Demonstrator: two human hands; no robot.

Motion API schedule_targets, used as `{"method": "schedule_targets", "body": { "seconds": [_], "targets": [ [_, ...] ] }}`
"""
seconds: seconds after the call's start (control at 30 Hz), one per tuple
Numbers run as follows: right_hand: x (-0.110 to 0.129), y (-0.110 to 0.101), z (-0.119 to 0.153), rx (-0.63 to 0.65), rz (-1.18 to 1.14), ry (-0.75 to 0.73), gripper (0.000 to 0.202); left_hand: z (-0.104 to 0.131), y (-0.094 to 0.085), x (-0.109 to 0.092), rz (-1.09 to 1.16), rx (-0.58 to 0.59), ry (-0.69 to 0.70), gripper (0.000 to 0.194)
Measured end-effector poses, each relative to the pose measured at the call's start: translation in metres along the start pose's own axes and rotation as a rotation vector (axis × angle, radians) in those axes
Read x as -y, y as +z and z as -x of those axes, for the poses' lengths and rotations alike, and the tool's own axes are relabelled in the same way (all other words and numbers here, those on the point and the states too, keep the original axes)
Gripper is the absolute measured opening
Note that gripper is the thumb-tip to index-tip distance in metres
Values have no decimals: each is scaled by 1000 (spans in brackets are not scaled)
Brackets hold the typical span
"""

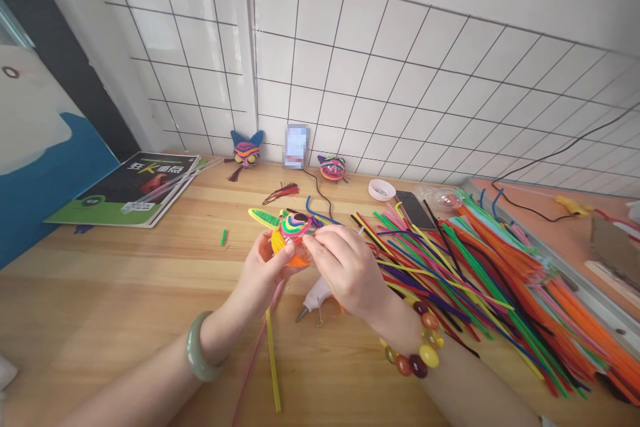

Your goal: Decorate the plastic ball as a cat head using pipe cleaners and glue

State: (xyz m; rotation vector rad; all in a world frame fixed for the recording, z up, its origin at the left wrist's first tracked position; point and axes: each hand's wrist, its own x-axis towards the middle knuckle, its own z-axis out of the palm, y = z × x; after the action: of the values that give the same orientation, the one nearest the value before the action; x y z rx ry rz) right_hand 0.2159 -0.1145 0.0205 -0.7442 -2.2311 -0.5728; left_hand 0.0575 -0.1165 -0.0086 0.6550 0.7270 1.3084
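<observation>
My left hand point(267, 259) grips a colourful pipe-cleaner animal head point(295, 227) from the left and below; it has a striped face, a green-and-yellow ear and a yellow-orange side. Against its right side, the fingers of my right hand point(345, 263) are pinched together. Whatever lies between those fingertips is too small to make out. A white glue gun point(317, 297) rests on the table below, partly behind my right hand. Under my left hand, a yellow pipe cleaner point(273, 360) and a pink one point(253, 363) run toward the front edge.
Many loose pipe cleaners point(450, 273) cover the right side. Two finished heads, one blue-eared point(247, 152) and one striped point(333, 168), stand at the wall beside a propped phone point(297, 145). A pink bowl point(381, 190), dark phone point(415, 209), red tassels point(283, 192) and a book point(135, 187) lie around.
</observation>
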Motion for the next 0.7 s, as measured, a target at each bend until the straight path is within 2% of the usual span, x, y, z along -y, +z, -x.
{"method": "schedule_targets", "body": {
  "seconds": [0.7],
  "targets": [
    [2,-2,-1,13,13,-17,26,0,-1,1,24,15,21,38]
  ]
}}
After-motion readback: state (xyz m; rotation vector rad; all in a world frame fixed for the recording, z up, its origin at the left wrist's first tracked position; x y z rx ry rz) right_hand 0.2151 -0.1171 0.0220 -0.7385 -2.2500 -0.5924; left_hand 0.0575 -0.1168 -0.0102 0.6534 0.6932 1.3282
